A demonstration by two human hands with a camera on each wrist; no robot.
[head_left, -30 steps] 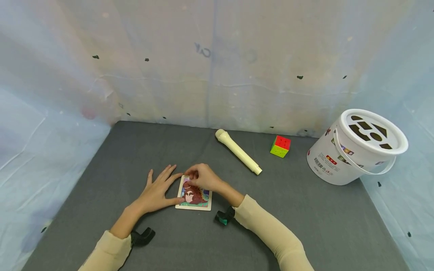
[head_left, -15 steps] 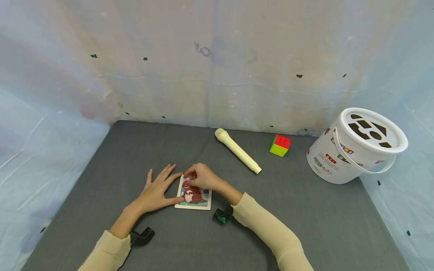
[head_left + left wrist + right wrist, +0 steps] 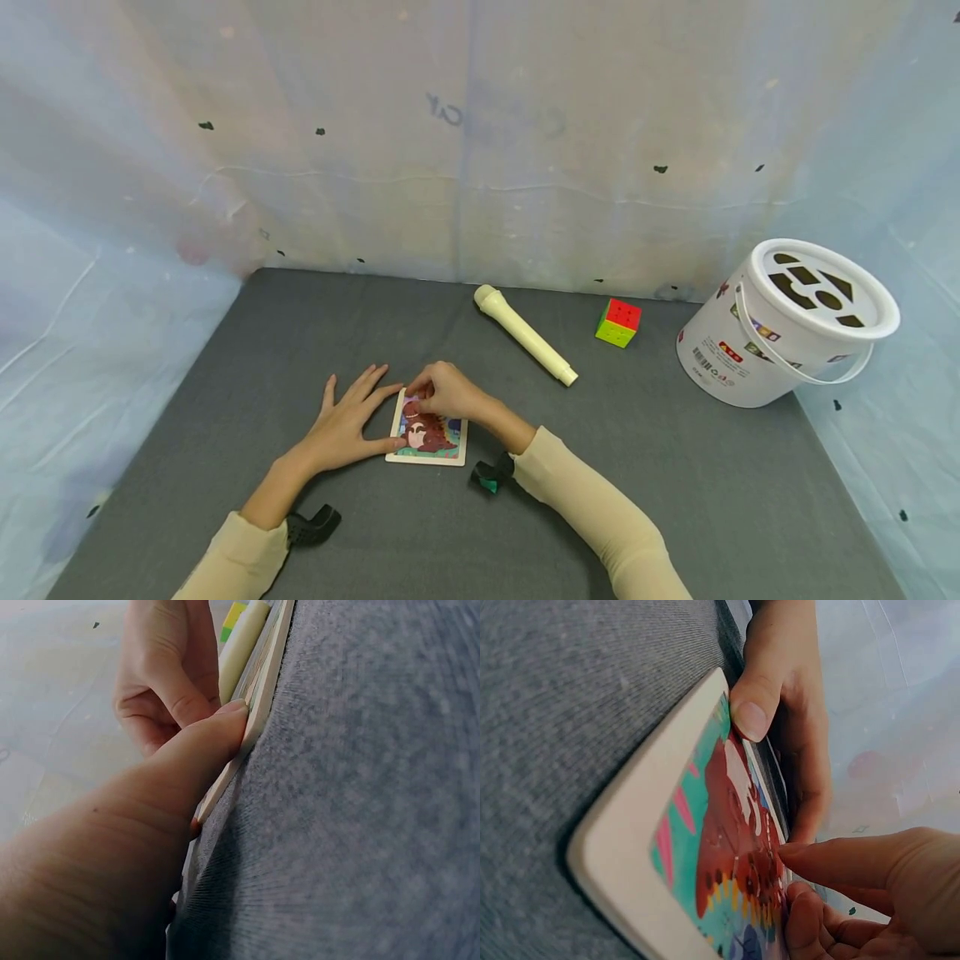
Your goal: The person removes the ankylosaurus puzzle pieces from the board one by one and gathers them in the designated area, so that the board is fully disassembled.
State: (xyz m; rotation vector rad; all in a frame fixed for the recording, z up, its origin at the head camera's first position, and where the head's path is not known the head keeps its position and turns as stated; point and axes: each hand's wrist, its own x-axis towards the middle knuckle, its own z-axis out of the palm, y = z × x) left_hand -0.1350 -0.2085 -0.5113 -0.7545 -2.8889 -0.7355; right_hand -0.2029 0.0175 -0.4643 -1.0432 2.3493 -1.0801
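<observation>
A small dinosaur jigsaw puzzle (image 3: pixel 431 437) in a pale frame lies flat on the grey table. My left hand (image 3: pixel 341 429) spreads along its left side, fingers straight, thumb resting on the lower left edge. At the puzzle's upper left, my right hand (image 3: pixel 453 393) has its fingers curled, with thumb and fingertips meeting at the board. In the right wrist view the right thumb (image 3: pixel 840 859) touches the puzzle's far border, beyond the brown dinosaur; fine seams run through the picture (image 3: pixel 735 832). Whether a loose piece sits between those fingertips is hidden.
A cream microphone-shaped stick (image 3: pixel 525 335) lies behind the hands. Right of it stands a red and green puzzle cube (image 3: pixel 618 323). A white bucket (image 3: pixel 742 350) with shape holes in its lid stands at the right edge. Pale sheeting (image 3: pixel 360 167) walls the table.
</observation>
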